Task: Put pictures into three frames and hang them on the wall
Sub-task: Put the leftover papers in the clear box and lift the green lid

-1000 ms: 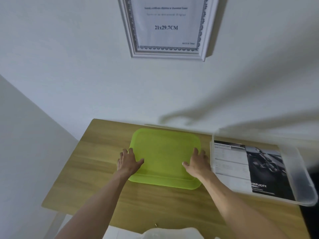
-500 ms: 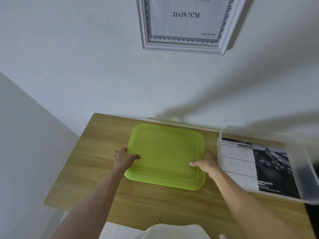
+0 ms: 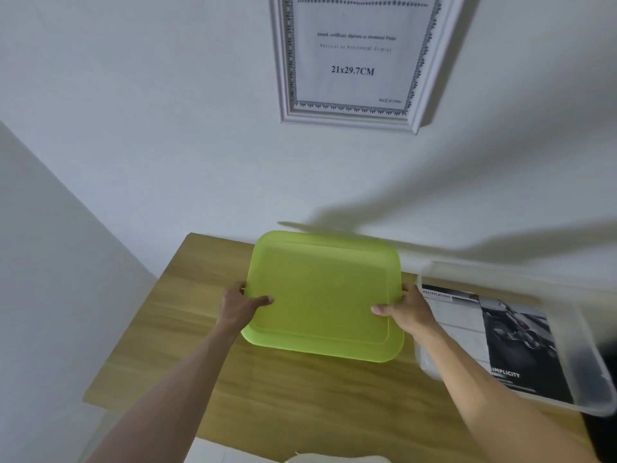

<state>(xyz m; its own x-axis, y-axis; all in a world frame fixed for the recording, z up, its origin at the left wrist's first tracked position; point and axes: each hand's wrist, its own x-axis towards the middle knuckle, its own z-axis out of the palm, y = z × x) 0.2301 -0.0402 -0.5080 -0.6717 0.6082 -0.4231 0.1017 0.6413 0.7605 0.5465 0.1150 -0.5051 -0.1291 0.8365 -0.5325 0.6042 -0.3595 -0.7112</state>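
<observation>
The left hand [image 3: 241,304] grips the left edge of a translucent lime-green plastic lid with rounded corners [image 3: 325,295], thumb lying on its upper face and fingers curled under the rim. The lid is held over the light wooden table [image 3: 187,315], its far edge tipped up toward the white wall [image 3: 167,128]; its long axis seems to run left to right, though the wide lens makes this hard to judge. Half a second ago the lid lay lower and flatter against the table, and both hands have since raised it. Above, a white moulded picture frame [image 3: 349,120] hangs on the wall, long axis upright, its insert printed "21x29.7CM" and "MADE IN CHINA". The right hand [image 3: 405,312] clasps the lid's right edge the same way, thumb on top. Farther right, a clear plastic storage box [image 3: 587,372] rests on the table, holding a printed car sheet [image 3: 510,342] reading "SIMPLICITY" and a cut-off "PECIFICATION".
</observation>
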